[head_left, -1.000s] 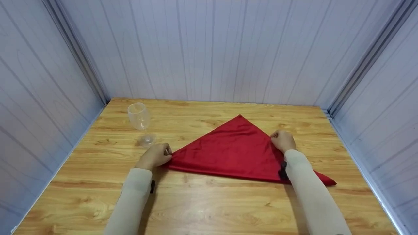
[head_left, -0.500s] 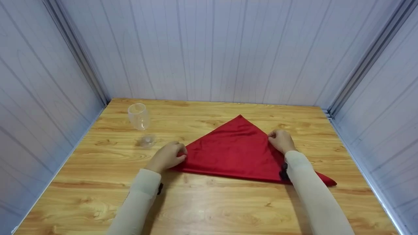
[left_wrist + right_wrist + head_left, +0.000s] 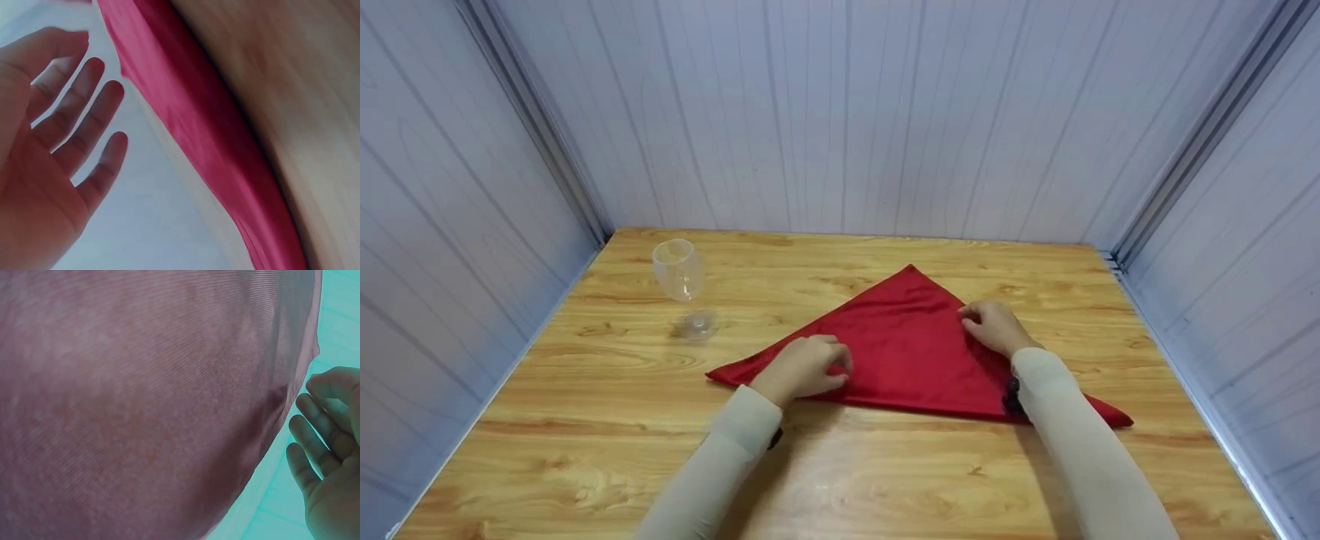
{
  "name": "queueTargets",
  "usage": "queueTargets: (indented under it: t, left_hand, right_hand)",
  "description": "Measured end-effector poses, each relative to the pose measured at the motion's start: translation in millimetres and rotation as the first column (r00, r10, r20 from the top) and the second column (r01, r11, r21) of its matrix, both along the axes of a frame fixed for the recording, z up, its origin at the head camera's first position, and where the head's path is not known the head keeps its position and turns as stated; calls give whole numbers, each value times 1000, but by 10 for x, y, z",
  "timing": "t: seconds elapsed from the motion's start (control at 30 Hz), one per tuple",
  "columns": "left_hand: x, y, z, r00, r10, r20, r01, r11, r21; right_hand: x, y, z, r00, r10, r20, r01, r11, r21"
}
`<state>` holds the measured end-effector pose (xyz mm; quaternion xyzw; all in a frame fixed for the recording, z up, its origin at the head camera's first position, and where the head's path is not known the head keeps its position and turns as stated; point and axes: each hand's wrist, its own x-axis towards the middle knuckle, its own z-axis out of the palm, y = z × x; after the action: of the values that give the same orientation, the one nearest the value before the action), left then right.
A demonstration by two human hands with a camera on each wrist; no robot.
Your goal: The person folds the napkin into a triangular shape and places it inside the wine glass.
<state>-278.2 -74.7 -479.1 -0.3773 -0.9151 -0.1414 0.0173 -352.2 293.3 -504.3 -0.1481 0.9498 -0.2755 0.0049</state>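
Note:
A red cloth napkin [image 3: 900, 352], folded into a triangle, lies on the wooden table with its peak pointing to the back wall. My left hand [image 3: 808, 367] hovers over the napkin's left part, fingers loosely bent and holding nothing; in the left wrist view the same hand [image 3: 67, 124] is apart from the red cloth [image 3: 191, 129]. Along the napkin's right slanting edge is my right hand [image 3: 994, 328]. The right wrist view has its relaxed fingers [image 3: 315, 433] close beside the cloth edge [image 3: 275, 422], with nothing gripped.
A clear stemmed wine glass [image 3: 679, 274] stands upright at the back left of the table [image 3: 885, 480]. Pale panelled walls [image 3: 840, 112] enclose the table at the back and on both sides.
My left hand has let go of the napkin's left corner and moved right over the cloth. My right hand has shifted slightly left and up along the right edge, its fingers loosening.

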Motion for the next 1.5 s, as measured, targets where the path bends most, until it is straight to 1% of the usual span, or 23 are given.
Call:
queueTargets:
  t: [0.1,0.27,0.4,0.53,0.73,0.83,1.0,1.3,1.5]
  left_hand:
    - [40,182,-21,999,-50,-16,50,998,-44]
    - [115,438,-59,994,-109,-23,106,987,-120]
    - [164,576,-78,991,-135,-25,128,977,-172]
    - [182,657,-106,988,-149,-31,140,971,-193]
    - [177,703,-163,987,-159,-37,149,968,-200]
    - [169,704,-183,986,-159,-40,149,970,-194]
    - [155,710,-184,985,-161,-56,147,969,-198]
    - [123,725,-164,987,-146,-68,128,969,-211]
    - [71,714,-164,989,-114,-88,96,977,-188]
  right_hand:
    - [-3,-19,1,1000,29,12,-29,999,22]
    - [17,-70,-2,997,74,15,-75,995,63]
    - [41,-105,12,994,110,-3,-110,989,99]
    - [62,-125,16,990,138,-11,-135,981,137]
    - [79,-126,-5,988,154,9,-152,968,200]
    - [82,-129,9,990,134,41,-140,965,220]
    - [76,-143,45,991,98,95,-119,962,246]
    - [45,-161,78,983,74,168,-122,949,292]
    - [13,-173,104,981,62,184,-116,946,302]
